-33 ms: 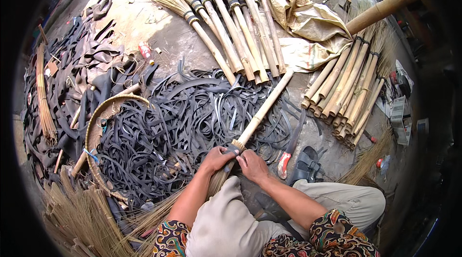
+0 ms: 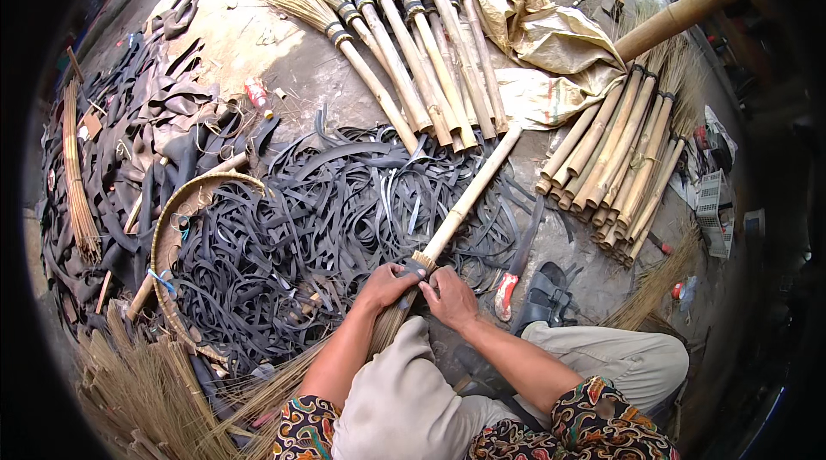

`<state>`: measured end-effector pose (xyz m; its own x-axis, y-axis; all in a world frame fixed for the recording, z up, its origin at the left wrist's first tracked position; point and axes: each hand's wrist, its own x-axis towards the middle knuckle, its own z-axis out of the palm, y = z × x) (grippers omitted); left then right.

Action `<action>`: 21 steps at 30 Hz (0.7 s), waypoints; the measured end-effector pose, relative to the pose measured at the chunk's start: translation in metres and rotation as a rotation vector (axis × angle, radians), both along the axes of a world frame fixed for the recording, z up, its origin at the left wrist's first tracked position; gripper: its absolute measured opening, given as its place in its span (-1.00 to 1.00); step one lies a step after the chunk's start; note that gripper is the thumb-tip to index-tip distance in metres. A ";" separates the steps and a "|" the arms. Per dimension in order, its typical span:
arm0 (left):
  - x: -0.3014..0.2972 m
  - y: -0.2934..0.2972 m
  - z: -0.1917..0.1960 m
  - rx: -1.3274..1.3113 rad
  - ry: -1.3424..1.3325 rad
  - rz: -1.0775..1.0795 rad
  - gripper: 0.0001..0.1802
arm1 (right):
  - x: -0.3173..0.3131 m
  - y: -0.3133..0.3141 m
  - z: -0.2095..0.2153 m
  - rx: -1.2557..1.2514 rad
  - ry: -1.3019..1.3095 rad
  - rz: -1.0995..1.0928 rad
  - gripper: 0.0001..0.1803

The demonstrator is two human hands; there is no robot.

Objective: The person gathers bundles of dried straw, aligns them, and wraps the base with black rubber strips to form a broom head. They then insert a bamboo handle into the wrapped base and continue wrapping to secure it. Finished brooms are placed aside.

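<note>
The left hand (image 2: 385, 285) is clamped around the neck of a bamboo-handled broom (image 2: 471, 193), its thumb by a dark rubber strip (image 2: 416, 269) wrapped there. The right hand (image 2: 452, 298) curls in against the same neck, just beside the left; whether its fingers pinch the strip cannot be told. The broom's handle slants away beyond the hands, to their right, and its stiff bristles (image 2: 391, 322) run back beneath the left forearm. Tangled rubber strips (image 2: 335, 202) lie ahead and left of the hands, partly within a round woven basket (image 2: 165, 296). Right of the right hand are a red-handled knife (image 2: 506, 295) and a dark sandal (image 2: 546, 292). Bound brooms (image 2: 409, 64) fan out well beyond both hands; more brooms (image 2: 613, 150) are heaped ahead to the right.
</note>
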<state>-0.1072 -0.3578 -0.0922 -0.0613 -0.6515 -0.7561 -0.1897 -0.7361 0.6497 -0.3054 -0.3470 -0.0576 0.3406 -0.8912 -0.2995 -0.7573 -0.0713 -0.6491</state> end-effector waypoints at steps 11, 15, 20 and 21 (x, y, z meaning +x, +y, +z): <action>-0.004 -0.001 0.004 -0.085 -0.167 -0.150 -0.22 | 0.015 -0.005 0.002 -0.279 0.153 0.057 -0.74; -0.003 -0.002 0.010 -0.091 -0.126 -0.216 -0.23 | 0.002 -0.015 -0.004 -0.253 0.132 0.054 -0.75; 0.002 0.000 0.015 -0.074 -0.166 -0.316 0.02 | -0.070 -0.026 -0.002 -0.119 0.311 -0.222 -0.54; 0.003 0.001 0.017 -0.099 -0.185 -0.310 -0.01 | -0.093 -0.028 -0.001 -0.076 0.484 -0.299 -0.42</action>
